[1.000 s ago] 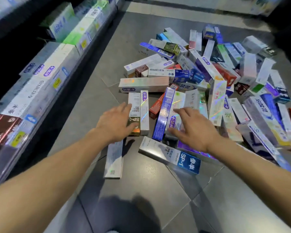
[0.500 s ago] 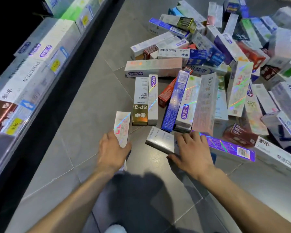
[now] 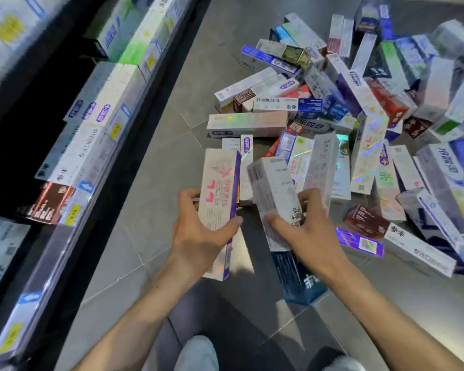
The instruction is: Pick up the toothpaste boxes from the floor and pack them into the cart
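My left hand [image 3: 198, 236] grips a long white box with pink print and a purple side [image 3: 220, 188], lifted off the floor and pointing away from me. My right hand [image 3: 306, 231] holds a silver-white box with a dark blue end [image 3: 273, 188]; the blue end [image 3: 298, 277] sticks out below my wrist. A big pile of toothpaste boxes [image 3: 346, 116] of many colours covers the grey tile floor [image 3: 158, 170] ahead and to the right. No cart is in view.
A store shelf unit [image 3: 91, 143] stocked with toothpaste boxes runs along the left, with price tags on its rail. A brown box [image 3: 364, 220] and a holographic purple box [image 3: 359, 243] lie just right of my right hand. My shoes [image 3: 198, 354] show at the bottom.
Both hands have closed on a box each and raised them from the floor; half a second ago the boxes still lay on the tiles. The camera has tilted down and closer.
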